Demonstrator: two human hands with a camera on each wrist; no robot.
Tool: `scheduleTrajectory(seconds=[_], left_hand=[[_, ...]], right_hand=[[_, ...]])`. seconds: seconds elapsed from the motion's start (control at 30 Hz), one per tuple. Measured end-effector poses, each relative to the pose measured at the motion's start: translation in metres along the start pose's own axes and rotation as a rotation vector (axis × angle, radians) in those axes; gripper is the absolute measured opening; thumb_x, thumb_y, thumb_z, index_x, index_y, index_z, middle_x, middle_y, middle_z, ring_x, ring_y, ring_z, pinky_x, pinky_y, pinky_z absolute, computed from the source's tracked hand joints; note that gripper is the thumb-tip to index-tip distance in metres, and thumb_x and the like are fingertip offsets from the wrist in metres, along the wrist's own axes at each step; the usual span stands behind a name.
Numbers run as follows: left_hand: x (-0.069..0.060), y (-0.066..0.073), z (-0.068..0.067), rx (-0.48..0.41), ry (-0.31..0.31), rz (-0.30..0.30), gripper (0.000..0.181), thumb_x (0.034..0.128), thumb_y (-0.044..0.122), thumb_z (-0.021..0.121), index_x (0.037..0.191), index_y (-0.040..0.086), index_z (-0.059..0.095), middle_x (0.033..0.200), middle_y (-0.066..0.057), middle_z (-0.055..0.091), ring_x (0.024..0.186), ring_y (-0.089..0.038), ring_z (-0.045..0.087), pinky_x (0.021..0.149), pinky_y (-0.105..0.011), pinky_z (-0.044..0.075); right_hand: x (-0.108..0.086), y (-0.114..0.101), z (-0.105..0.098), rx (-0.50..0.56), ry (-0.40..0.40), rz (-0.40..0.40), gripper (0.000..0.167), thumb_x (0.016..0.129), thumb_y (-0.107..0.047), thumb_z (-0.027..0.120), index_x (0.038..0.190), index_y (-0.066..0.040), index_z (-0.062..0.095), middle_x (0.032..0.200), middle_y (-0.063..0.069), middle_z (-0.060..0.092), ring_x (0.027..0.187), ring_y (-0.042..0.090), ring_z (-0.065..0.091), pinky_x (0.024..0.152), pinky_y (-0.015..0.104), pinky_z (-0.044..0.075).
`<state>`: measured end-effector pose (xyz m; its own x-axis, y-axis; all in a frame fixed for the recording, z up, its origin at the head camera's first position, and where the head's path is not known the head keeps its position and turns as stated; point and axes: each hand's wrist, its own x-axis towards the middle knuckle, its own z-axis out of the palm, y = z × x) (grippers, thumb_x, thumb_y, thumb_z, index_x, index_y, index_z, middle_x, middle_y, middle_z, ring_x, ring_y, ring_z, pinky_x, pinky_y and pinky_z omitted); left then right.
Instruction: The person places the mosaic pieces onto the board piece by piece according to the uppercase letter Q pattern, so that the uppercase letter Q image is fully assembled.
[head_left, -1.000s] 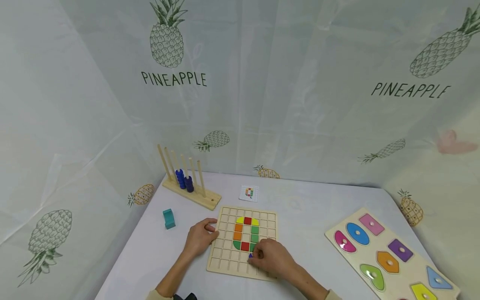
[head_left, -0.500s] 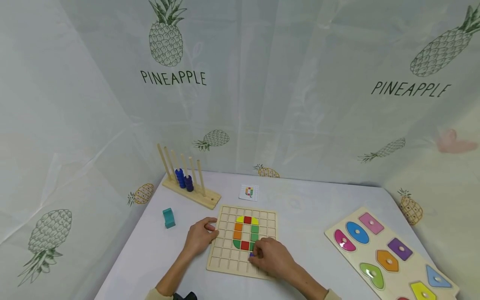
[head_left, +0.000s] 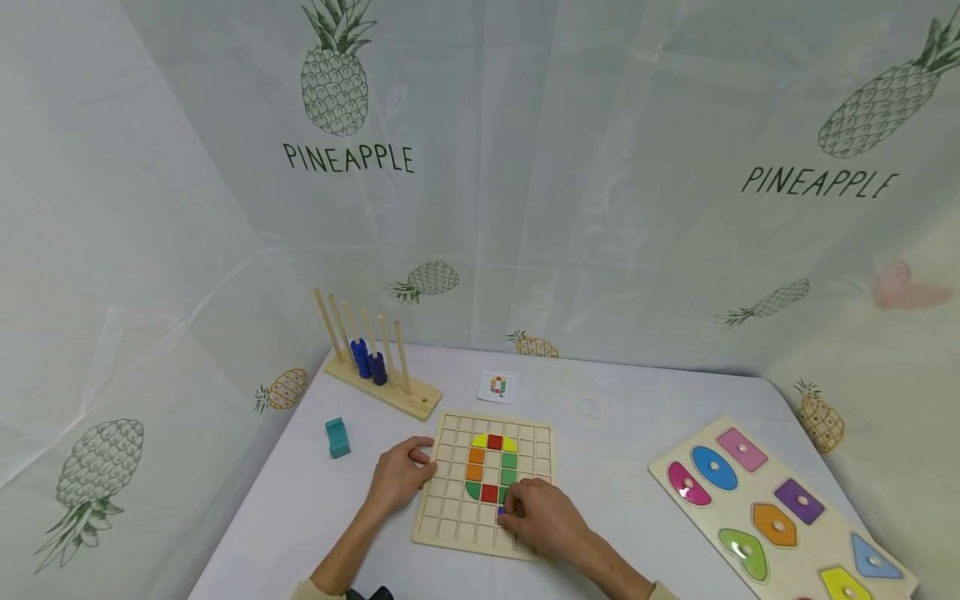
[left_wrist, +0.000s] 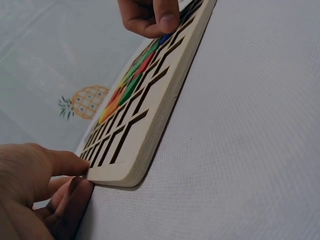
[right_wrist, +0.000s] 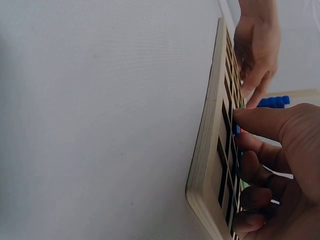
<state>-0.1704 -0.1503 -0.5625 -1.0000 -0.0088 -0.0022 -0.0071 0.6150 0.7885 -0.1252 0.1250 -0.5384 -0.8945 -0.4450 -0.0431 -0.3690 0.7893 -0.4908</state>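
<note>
A square wooden grid board [head_left: 450,531] lies on the table, with red, yellow, orange and green tiles set in a ring in its cells. At the board's left edge my left hand [head_left: 397,476] grips the rim; in the left wrist view its thumb and curled fingers [left_wrist: 70,163] meet at the corner. Between thumb and forefinger my right hand [head_left: 546,517] pinches a small blue tile [head_left: 502,511], right at the board's surface just below the ring. That hand covers part of the board's lower right, and the tile's shape is mostly hidden.
Behind the board lies a small pattern card [head_left: 498,387]. A peg stand [head_left: 405,402] with blue beads stands at back left, near a teal block [head_left: 338,437]. On the right is a shape puzzle board [head_left: 727,504]. A patterned curtain [head_left: 570,208] encloses the table.
Both hands stay almost in place. The blue tile shifts slightly between the right fingers, showing a bit differently at the same cell.
</note>
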Motion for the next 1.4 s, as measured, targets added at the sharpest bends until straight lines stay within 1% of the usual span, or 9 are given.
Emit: scheduleTrajectory(seconds=[0.17, 0.27, 0.5, 0.73, 0.87, 1.07, 1.27, 1.33, 1.4], left_hand=[[0.000, 0.000, 0.000, 0.000, 0.002, -0.002, 0.040, 0.0829, 0.017, 0.079, 0.121, 0.010, 0.070, 0.082, 0.003, 0.067, 0.062, -0.008, 0.057, 0.058, -0.026, 0.044], [0.001, -0.001, -0.001, -0.008, 0.003, -0.019, 0.040, 0.0828, 0.017, 0.079, 0.121, 0.010, 0.071, 0.082, 0.003, 0.066, 0.063, -0.009, 0.057, 0.058, -0.025, 0.044], [0.001, -0.002, -0.001, 0.009, 0.022, 0.017, 0.039, 0.0823, 0.017, 0.079, 0.119, 0.009, 0.071, 0.082, 0.003, 0.067, 0.062, -0.008, 0.057, 0.059, -0.026, 0.044], [0.001, -0.003, -0.002, -0.001, 0.007, -0.016, 0.039, 0.0826, 0.018, 0.079, 0.120, 0.010, 0.071, 0.081, 0.003, 0.067, 0.064, -0.009, 0.057, 0.060, -0.027, 0.044], [0.002, -0.004, -0.002, 0.002, 0.001, -0.009, 0.039, 0.0828, 0.018, 0.079, 0.120, 0.010, 0.071, 0.081, 0.003, 0.067, 0.064, -0.009, 0.057, 0.060, -0.028, 0.045], [0.003, -0.004, -0.002, 0.006, 0.005, -0.007, 0.039, 0.0829, 0.018, 0.079, 0.120, 0.011, 0.071, 0.081, 0.004, 0.067, 0.063, -0.009, 0.056, 0.059, -0.026, 0.044], [0.003, -0.004, -0.002, 0.008, 0.010, -0.003, 0.039, 0.0828, 0.018, 0.079, 0.120, 0.011, 0.071, 0.082, 0.004, 0.067, 0.063, -0.009, 0.057, 0.059, -0.027, 0.044], [0.003, -0.004, -0.002, 0.007, 0.010, -0.011, 0.039, 0.0828, 0.018, 0.079, 0.120, 0.012, 0.071, 0.081, 0.004, 0.067, 0.063, -0.009, 0.057, 0.060, -0.027, 0.044], [0.003, -0.004, -0.002, 0.011, 0.010, -0.010, 0.039, 0.0828, 0.018, 0.079, 0.120, 0.012, 0.071, 0.081, 0.004, 0.067, 0.063, -0.008, 0.057, 0.060, -0.026, 0.044]], right_hand=[[0.001, 0.001, 0.002, 0.001, 0.007, 0.004, 0.027, 0.086, -0.041, 0.077, 0.072, -0.027, 0.058, 0.068, -0.015, 0.048, 0.064, 0.003, 0.043, 0.060, 0.024, 0.036], [0.002, 0.000, 0.003, -0.001, 0.010, 0.004, 0.029, 0.086, -0.041, 0.077, 0.070, -0.028, 0.057, 0.068, -0.016, 0.048, 0.065, 0.003, 0.043, 0.060, 0.024, 0.036], [0.004, -0.001, 0.004, -0.006, 0.013, 0.011, 0.030, 0.086, -0.041, 0.077, 0.070, -0.028, 0.056, 0.068, -0.016, 0.048, 0.064, 0.003, 0.043, 0.060, 0.024, 0.036], [0.005, -0.001, 0.006, -0.001, 0.023, 0.006, 0.030, 0.086, -0.041, 0.077, 0.069, -0.028, 0.056, 0.068, -0.016, 0.048, 0.063, 0.003, 0.043, 0.058, 0.023, 0.036], [0.004, -0.001, 0.006, -0.003, 0.023, 0.006, 0.030, 0.086, -0.041, 0.077, 0.069, -0.028, 0.056, 0.068, -0.015, 0.048, 0.064, 0.003, 0.043, 0.059, 0.023, 0.037], [0.004, 0.002, -0.001, 0.040, 0.019, 0.029, 0.023, 0.089, -0.043, 0.073, 0.077, -0.028, 0.060, 0.068, -0.014, 0.049, 0.063, 0.004, 0.044, 0.056, 0.023, 0.037], [0.006, 0.012, -0.013, 0.068, 0.069, 0.011, 0.011, 0.091, -0.030, 0.073, 0.084, -0.026, 0.067, 0.067, -0.014, 0.049, 0.061, 0.003, 0.043, 0.055, 0.023, 0.037], [0.006, 0.013, -0.013, 0.083, 0.054, -0.004, 0.010, 0.090, -0.030, 0.074, 0.084, -0.025, 0.067, 0.068, -0.014, 0.049, 0.062, 0.003, 0.043, 0.056, 0.023, 0.037], [0.004, 0.013, -0.011, 0.096, 0.018, -0.021, 0.011, 0.090, -0.032, 0.075, 0.084, -0.026, 0.067, 0.068, -0.014, 0.049, 0.062, 0.002, 0.043, 0.056, 0.022, 0.037]])
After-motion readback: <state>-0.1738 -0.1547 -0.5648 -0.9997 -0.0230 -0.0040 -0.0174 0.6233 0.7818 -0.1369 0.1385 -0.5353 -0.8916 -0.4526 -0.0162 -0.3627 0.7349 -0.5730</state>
